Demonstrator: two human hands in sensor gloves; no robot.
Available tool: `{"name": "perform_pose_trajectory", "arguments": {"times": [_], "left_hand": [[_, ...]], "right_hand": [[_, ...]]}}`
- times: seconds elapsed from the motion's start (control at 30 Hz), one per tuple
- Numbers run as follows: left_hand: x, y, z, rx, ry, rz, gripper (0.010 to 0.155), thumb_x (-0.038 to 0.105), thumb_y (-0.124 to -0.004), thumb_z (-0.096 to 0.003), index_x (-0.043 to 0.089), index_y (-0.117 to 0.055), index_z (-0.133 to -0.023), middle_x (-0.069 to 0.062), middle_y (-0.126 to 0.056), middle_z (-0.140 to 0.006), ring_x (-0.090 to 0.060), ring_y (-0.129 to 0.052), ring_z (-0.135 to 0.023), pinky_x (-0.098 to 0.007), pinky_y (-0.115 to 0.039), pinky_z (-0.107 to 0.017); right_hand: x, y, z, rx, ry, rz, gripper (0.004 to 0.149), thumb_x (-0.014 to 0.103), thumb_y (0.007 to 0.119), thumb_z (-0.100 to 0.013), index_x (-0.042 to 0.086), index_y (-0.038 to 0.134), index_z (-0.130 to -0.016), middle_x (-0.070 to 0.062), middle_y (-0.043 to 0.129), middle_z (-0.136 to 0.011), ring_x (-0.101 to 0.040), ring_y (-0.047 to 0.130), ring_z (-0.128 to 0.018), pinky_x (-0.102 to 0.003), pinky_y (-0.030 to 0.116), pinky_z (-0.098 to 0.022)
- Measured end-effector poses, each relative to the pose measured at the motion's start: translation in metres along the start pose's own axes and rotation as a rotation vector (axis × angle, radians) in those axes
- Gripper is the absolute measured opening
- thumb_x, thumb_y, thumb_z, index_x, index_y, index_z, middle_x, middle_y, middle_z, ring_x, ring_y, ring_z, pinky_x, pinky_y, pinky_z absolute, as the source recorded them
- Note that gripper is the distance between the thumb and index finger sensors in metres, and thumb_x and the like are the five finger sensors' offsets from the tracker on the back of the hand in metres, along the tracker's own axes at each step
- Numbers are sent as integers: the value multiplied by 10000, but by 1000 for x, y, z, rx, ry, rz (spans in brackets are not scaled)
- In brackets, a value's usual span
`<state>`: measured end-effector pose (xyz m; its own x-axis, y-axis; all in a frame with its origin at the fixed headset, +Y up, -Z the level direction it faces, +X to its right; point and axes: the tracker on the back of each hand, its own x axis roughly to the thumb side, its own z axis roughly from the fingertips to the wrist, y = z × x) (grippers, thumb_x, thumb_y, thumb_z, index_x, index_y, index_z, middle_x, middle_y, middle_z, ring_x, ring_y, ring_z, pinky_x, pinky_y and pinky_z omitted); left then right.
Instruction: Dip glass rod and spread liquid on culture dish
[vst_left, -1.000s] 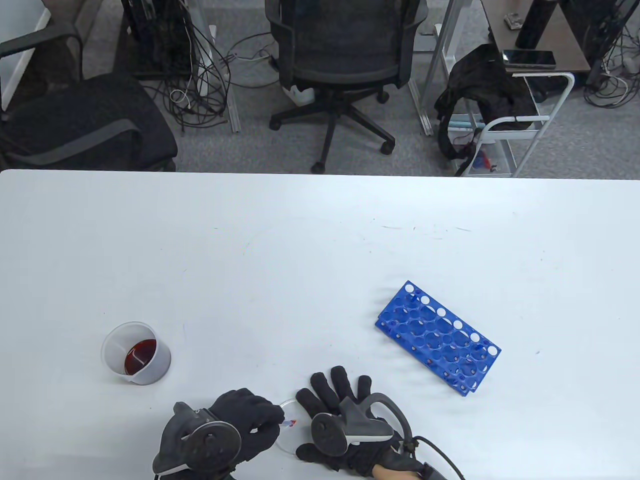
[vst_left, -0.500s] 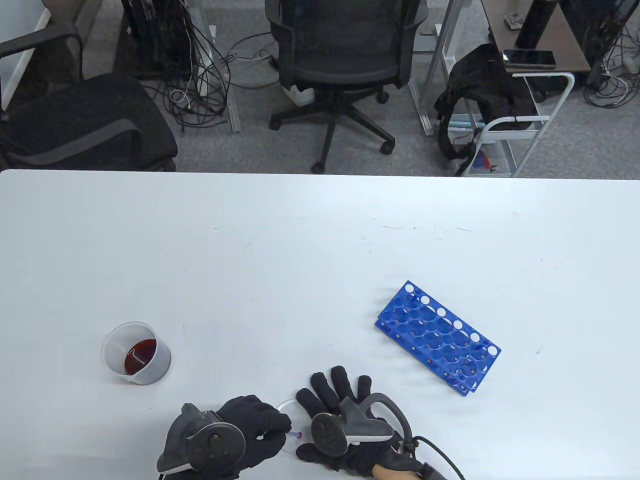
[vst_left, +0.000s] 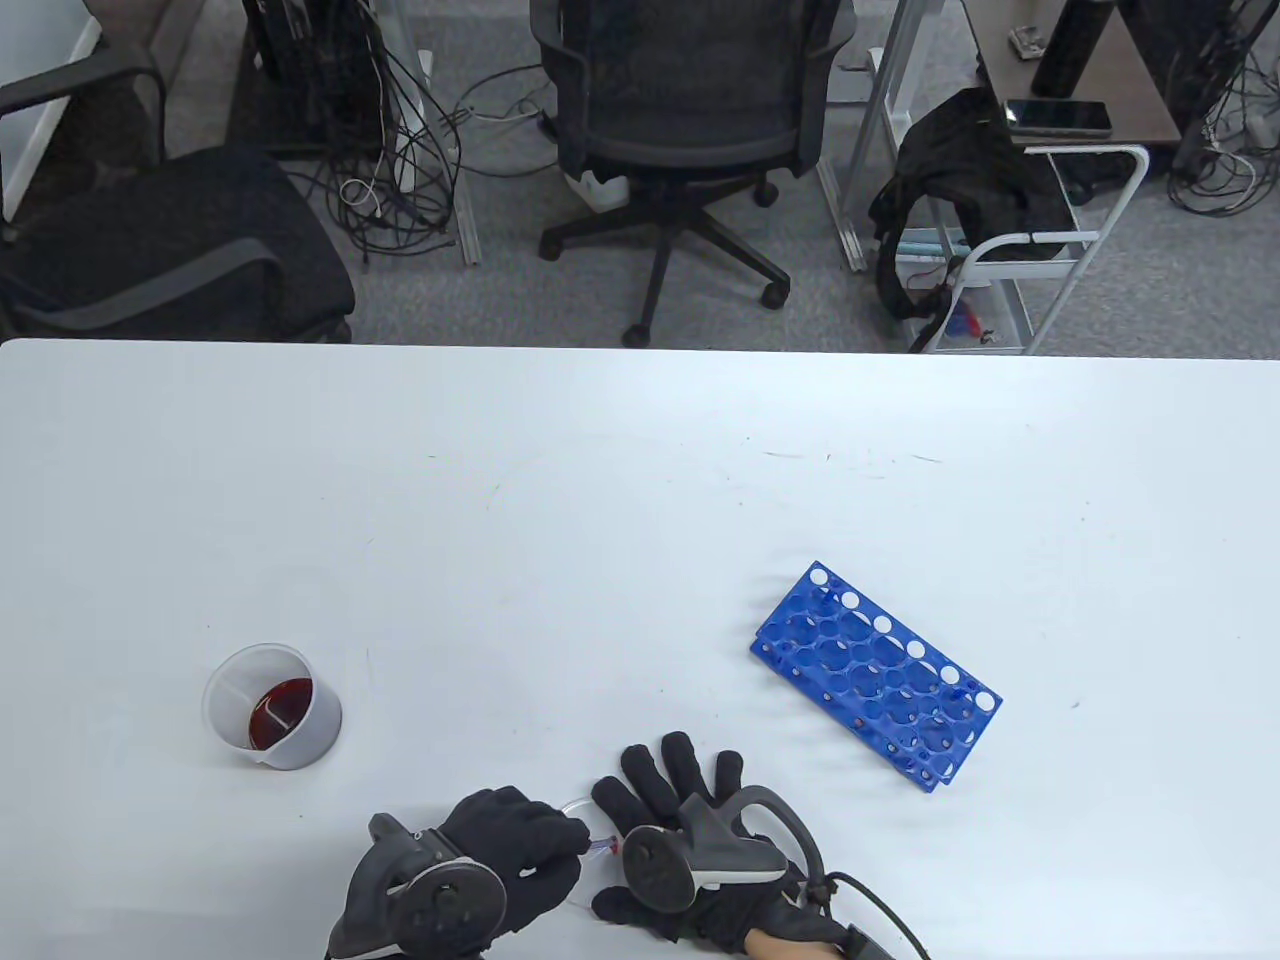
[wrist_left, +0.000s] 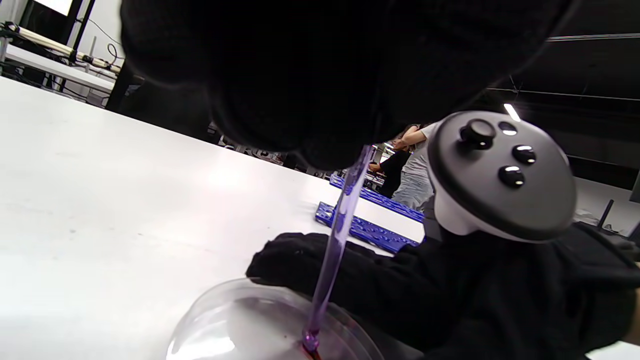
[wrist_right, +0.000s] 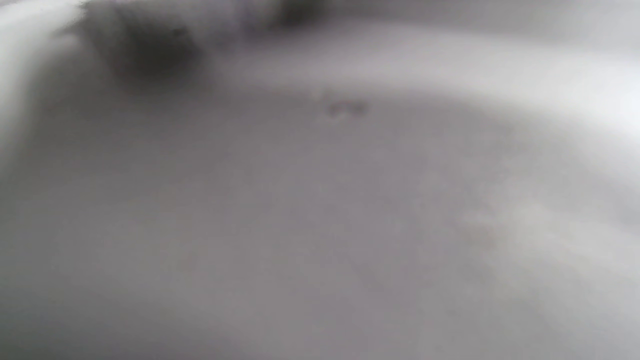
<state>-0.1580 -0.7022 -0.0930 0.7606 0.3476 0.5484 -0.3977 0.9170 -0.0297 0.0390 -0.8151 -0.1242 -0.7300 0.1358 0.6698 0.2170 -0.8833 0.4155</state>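
Observation:
My left hand (vst_left: 545, 840) pinches a thin glass rod (vst_left: 600, 847) near the table's front edge. In the left wrist view the rod (wrist_left: 340, 230) slants down from my fingers (wrist_left: 320, 75), and its red-wet tip touches the floor of the clear culture dish (wrist_left: 225, 325). In the table view only the dish's far rim (vst_left: 575, 803) shows between my hands. My right hand (vst_left: 680, 790) lies flat with fingers spread against the dish's right side and holds nothing. It also shows in the left wrist view (wrist_left: 450, 290). The right wrist view is a grey blur.
A plastic beaker (vst_left: 272, 705) with red liquid stands to the left of my hands. A blue test tube rack (vst_left: 875, 675) lies to the right; it also shows in the left wrist view (wrist_left: 365, 227). Office chairs stand beyond the table's far edge.
My left hand has shifted right, and the rod tip has slid to the right across the dish. My right hand has not moved.

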Motion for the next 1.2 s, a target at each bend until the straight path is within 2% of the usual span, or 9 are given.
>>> {"name": "perform_pose_trajectory", "arguments": {"times": [0.33, 0.73, 1.2], "left_hand": [[-4, 7, 1, 9, 40, -33, 338, 475, -908, -458, 260, -982, -708, 23, -1072, -645, -246, -1080, -488, -378, -930, -430], [-6, 7, 1, -65, 21, 54, 337, 474, -910, -458, 261, -985, -707, 22, -1073, -643, -246, -1081, -485, -376, -932, -426], [0, 2, 0, -20, 26, 22, 354, 486, -903, -461, 262, -976, -725, 22, -1070, -652, -243, -1082, -487, -371, -933, -427]], "right_hand": [[0, 0, 0, 0, 0, 0, 966, 729, 371, -527, 124, -126, -1092, -265, -134, -1118, -620, -84, -964, -869, 133, -588], [0, 0, 0, 0, 0, 0, 962, 739, 352, -526, 124, -125, -1092, -265, -135, -1118, -620, -84, -965, -869, 133, -588], [0, 0, 0, 0, 0, 0, 966, 729, 371, -527, 123, -126, -1092, -266, -134, -1118, -621, -84, -963, -869, 133, -587]]}}
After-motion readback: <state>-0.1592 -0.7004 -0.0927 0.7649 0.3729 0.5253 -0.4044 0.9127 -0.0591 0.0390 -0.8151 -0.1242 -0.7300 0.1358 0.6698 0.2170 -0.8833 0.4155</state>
